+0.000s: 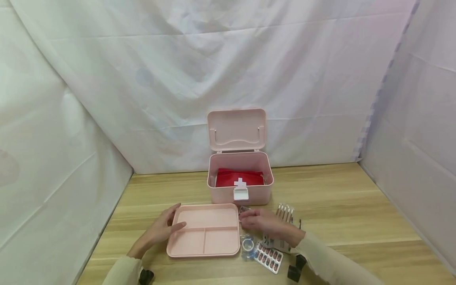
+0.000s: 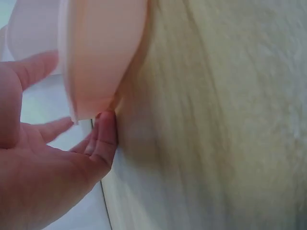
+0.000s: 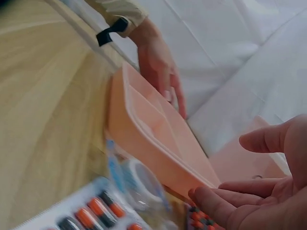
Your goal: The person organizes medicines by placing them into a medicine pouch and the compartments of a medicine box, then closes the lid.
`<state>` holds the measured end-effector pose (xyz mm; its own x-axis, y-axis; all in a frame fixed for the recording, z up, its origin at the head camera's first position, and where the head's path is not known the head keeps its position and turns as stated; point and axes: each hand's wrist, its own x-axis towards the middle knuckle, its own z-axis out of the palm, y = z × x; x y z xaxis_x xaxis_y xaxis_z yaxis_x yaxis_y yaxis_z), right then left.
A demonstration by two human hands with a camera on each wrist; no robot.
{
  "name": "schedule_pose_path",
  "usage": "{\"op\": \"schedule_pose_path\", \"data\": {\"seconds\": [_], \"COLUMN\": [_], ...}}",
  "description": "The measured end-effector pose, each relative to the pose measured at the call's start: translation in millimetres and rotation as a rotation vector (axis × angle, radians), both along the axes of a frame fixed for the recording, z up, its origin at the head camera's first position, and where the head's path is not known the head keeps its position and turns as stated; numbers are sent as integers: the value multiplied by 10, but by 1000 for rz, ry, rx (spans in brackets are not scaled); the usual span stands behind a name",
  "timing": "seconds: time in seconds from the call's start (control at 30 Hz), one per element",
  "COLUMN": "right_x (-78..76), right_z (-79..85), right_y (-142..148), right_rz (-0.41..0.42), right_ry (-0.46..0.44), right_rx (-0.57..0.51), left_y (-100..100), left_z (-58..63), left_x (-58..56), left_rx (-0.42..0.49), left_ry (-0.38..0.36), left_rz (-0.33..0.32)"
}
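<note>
A pink tray (image 1: 210, 216) with three compartments lies on the wooden table. My left hand (image 1: 162, 226) is at its left end, thumb over the rim. In the left wrist view, the fingers (image 2: 106, 132) curl at the tray's lower corner. At the right end is my right hand (image 1: 261, 221), its fingertips close by the tray's corner in the right wrist view, thumb spread away and nothing held. A blister pack (image 1: 244, 209) shows partly behind the right fingers. Nearer me lie a clear-wrapped roll of tape (image 1: 247, 244) and a larger capsule blister pack (image 1: 270, 258).
Behind the tray stands a pink box (image 1: 221, 196), lid raised, holding a red pouch (image 1: 228, 179). A pack of swabs (image 1: 286, 211) lies partly under the right forearm. White curtains (image 1: 171, 99) hang along the back and sides.
</note>
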<state>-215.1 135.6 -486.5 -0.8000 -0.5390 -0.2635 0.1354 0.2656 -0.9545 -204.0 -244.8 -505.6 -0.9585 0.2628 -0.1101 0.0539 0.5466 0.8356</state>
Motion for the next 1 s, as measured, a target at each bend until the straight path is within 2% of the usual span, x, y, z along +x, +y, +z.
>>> {"op": "schedule_pose_path", "data": {"seconds": [0.1,0.33,0.53,0.7,0.9,1.0], "right_x": [-77,-231,-285,-311,-312,-300], "right_z": [40,95,32,-30,-103,-123], "right_y": [118,293,337,325,300,290], "right_rz": [-27,-171,-248,-265,-253,-255], "right_ry": [40,45,102,163,284,293], "right_rx": [12,96,159,229,351,428], "left_y": [-10,12,31,40,69,84], "left_z": [-33,-89,-123,-118,-126,-127], "left_x": [-15,-11,-18,-7,6,13], "left_rx": [-3,-105,-127,-120,-120,-130], "left_ry": [12,48,57,49,50,53], "left_rz": [-30,41,62,69,91,99]}}
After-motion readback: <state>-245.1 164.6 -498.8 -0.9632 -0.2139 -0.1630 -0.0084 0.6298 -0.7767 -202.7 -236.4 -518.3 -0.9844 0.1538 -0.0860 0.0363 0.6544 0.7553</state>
